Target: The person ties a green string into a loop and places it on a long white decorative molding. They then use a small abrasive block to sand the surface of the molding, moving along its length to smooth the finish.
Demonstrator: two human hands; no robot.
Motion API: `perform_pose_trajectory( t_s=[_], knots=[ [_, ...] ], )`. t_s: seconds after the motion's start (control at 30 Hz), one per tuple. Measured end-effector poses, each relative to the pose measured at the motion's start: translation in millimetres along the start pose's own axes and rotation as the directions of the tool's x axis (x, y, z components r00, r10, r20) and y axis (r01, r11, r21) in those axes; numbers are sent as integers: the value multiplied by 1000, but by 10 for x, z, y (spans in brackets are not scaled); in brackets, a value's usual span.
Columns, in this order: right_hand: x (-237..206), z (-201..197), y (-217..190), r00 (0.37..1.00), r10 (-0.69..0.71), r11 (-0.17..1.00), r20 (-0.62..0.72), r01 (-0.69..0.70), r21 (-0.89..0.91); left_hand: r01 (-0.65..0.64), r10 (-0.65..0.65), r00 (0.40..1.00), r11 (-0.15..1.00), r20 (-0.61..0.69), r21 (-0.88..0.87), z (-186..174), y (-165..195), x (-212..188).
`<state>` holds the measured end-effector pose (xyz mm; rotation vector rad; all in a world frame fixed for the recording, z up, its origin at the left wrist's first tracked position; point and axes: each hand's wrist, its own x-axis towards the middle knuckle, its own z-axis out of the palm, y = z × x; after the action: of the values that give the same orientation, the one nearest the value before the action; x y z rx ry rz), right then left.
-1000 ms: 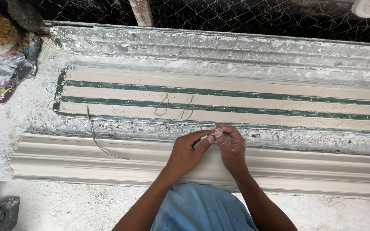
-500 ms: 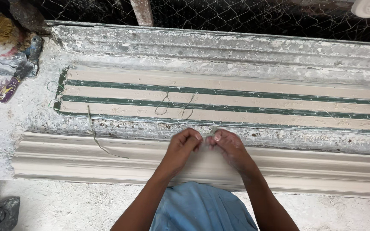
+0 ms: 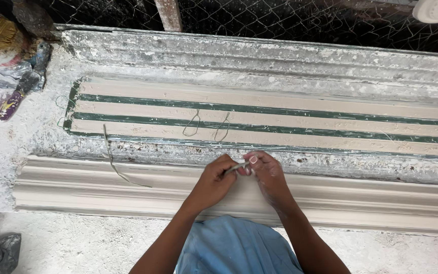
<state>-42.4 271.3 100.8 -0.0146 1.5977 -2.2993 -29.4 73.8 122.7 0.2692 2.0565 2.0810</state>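
A: What is held by the hands?

B: A short piece of thin wire (image 3: 236,167) is pinched between the fingertips of the left hand (image 3: 214,181) and the right hand (image 3: 267,175). Both hands are pressed together around it, with the fingers curled in.

A: Where is the wire, measured from the long mould (image 3: 280,119)?

B: It is held just below the mould's near edge, over the pale plaster moulding (image 3: 102,185) that is laid alongside the mould on the table (image 3: 6,152).

A: What is seen on the mould itself?

B: Cream strips are parted by two green lines. Two wire loops (image 3: 206,126) are set upright in the strips, just above the hands and side by side. Two smaller loops (image 3: 63,109) are seen at the mould's left end.

A: Anything else near it?

B: A loose strand of fibre (image 3: 115,162) is draped from the mould's lower left corner down onto the moulding. A heap of plaster-caked rags and tools (image 3: 6,61) is piled beyond the mould's left end, and wire mesh (image 3: 280,20) is stretched behind its far side. A blue garment (image 3: 234,248) is seen below the hands.
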Motion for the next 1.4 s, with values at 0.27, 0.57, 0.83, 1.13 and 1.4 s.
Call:
perform_pose_trajectory(
  t_s=[0.27,0.57,0.83,1.13,1.4],
  knots=[
    [38,-58,-7,997,-71,903,-38,81,421,111,-117,992,672,43,-732,-31,237,-44],
    [-39,-112,129,961,-271,858,58,213,466,3,28,997,921,72,-389,95,22,-32],
    [-31,-179,94,948,-315,949,38,313,41,-46,-45,969,933,-243,-358,72,-16,69],
    [52,-60,-53,991,-128,934,-40,134,330,-159,186,939,981,291,-111,38,487,-259],
    [-85,89,-32,947,-293,954,129,281,105,-57,-33,948,961,-317,-272,63,-35,89]
  ],
)
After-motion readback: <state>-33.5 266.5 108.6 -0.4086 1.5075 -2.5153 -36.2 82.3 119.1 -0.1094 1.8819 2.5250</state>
